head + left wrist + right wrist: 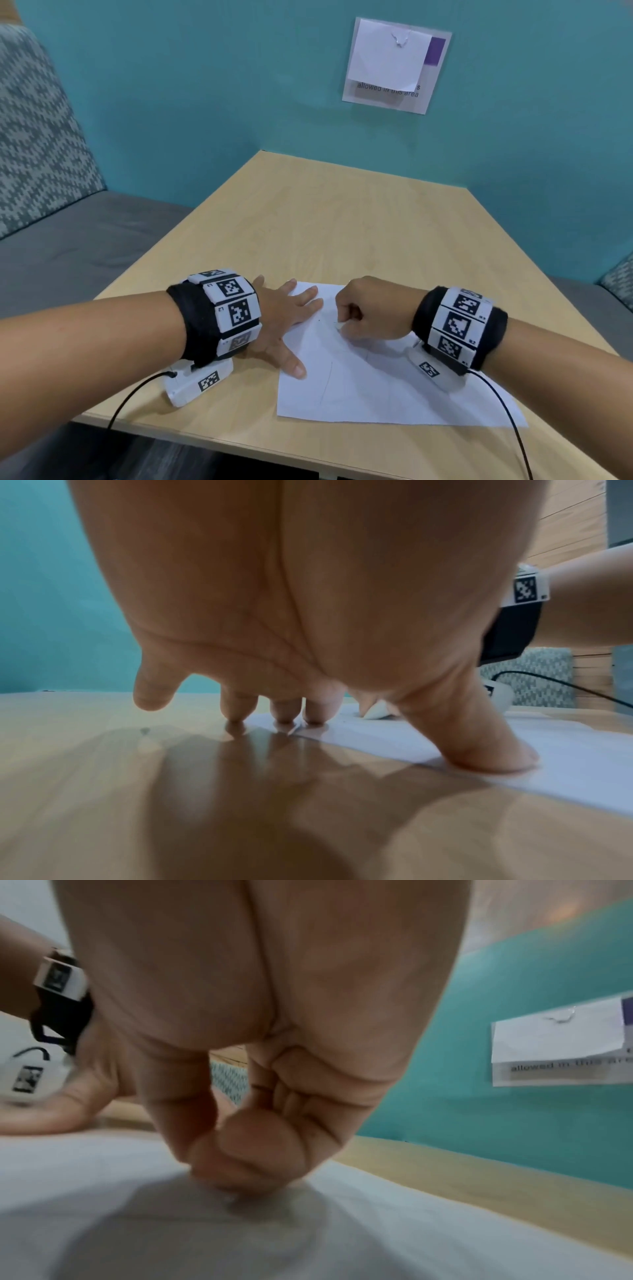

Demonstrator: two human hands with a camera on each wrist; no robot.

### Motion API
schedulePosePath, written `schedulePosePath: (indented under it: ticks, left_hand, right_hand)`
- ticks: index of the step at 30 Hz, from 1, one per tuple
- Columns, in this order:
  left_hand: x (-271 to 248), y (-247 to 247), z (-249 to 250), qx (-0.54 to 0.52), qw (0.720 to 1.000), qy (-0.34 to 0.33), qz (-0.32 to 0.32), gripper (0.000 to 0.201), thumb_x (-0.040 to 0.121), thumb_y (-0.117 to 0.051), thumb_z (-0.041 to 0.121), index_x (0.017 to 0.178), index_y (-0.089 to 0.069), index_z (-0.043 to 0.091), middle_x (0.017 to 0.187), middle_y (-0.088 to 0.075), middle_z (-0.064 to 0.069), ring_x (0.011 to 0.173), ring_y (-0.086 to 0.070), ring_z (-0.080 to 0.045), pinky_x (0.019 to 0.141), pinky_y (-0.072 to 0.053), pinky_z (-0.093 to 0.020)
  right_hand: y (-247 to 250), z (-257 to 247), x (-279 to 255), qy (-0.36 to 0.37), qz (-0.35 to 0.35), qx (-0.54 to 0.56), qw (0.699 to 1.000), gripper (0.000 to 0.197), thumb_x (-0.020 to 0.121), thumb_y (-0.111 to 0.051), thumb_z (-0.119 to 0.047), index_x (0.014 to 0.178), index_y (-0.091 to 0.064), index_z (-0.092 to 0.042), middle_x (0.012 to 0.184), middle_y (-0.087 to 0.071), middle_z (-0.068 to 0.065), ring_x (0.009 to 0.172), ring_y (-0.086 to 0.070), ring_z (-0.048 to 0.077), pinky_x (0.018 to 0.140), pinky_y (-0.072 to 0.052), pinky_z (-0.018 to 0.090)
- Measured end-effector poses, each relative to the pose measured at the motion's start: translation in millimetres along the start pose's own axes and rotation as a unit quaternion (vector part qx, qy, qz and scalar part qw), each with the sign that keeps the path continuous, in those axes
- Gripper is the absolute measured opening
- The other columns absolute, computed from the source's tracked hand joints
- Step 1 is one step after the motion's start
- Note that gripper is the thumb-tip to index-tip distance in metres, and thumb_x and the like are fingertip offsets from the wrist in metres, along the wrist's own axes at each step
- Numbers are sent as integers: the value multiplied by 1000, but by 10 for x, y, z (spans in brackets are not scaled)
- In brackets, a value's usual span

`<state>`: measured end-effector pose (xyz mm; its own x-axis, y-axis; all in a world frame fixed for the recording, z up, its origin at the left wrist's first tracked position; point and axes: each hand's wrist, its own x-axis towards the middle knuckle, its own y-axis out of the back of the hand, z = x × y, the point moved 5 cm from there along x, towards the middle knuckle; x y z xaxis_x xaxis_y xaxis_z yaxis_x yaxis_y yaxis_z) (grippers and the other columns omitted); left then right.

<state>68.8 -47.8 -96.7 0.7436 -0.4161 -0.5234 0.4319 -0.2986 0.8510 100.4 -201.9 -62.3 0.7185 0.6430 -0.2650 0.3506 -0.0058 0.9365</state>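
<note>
Firstly, at left, the left hand (279, 320) lies flat, its fingers straight and spread. Its thumb and fingertips press the left margin of the white rectangular paper sheet (370, 387). The sheet lies on the pale wooden surface (342, 222), near its front edge. At centre, faint pencil lines (327, 380) cross the sheet. At right, the right hand (371, 310) is curled, thumb and fingers pinching a small white wedge-shaped piece (375, 710) against the sheet.
</note>
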Motion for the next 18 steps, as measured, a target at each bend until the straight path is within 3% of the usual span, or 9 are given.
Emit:
schedulePosePath:
  ticks: [3, 5, 9, 14, 16, 18]
  left_hand:
    - [17, 159, 94, 23, 1000, -8, 20, 112, 81, -54, 78, 158, 14, 32, 166, 19, 10, 152, 20, -23, 117, 3, -67]
    - [59, 192, 195, -6, 999, -42, 30, 111, 79, -57, 78, 154, 17, 43, 165, 21, 15, 153, 18, -25, 115, 4, -69]
    - [122, 64, 233, -51, 996, -70, 31, 108, 78, -63, 74, 152, 11, 51, 162, 21, 24, 153, 15, -23, 114, 7, -71]
    - [117, 59, 245, -63, 995, -67, 31, 91, 79, -64, 72, 154, -19, 47, 166, 20, 11, 152, 21, -23, 113, 12, -69]
    - [119, 56, 239, -76, 994, -66, 33, 94, 78, -65, 71, 154, -15, 47, 166, 18, 13, 152, 20, -24, 113, 10, -71]
    - [137, 47, 233, -69, 995, -69, 34, 104, 76, -63, 75, 155, 0, 50, 164, 20, 17, 152, 18, -25, 111, 7, -74]
  right_hand:
    - [-37, -54, -19, 12, 5, 2, 1000, 8, 81, -62, -18, 77, -62, -11, 64, -53, -9, 56, -45, 9, 55, -39, 23]
    - [-33, -43, -16, 20, 5, 5, 1000, 8, 82, -63, -15, 75, -60, -12, 62, -51, -9, 54, -43, 7, 52, -35, 20]
    - [-11, -55, -34, 17, 7, -2, 1000, 7, 82, -62, -13, 76, -61, -10, 61, -51, -10, 54, -44, 7, 54, -35, 21]
    - [-229, -402, -199, 88, -65, 30, 994, 5, 84, -63, -16, 82, -61, -20, 67, -53, -12, 61, -50, 8, 61, -45, 26]
    - [-133, -301, -146, 64, -55, 13, 996, 4, 85, -64, -17, 83, -61, -19, 68, -52, -16, 61, -49, 2, 61, -41, 21]
    - [-4, -155, -84, 36, -15, 6, 999, 6, 83, -63, -15, 82, -65, -9, 66, -54, -14, 59, -49, 7, 60, -40, 22]
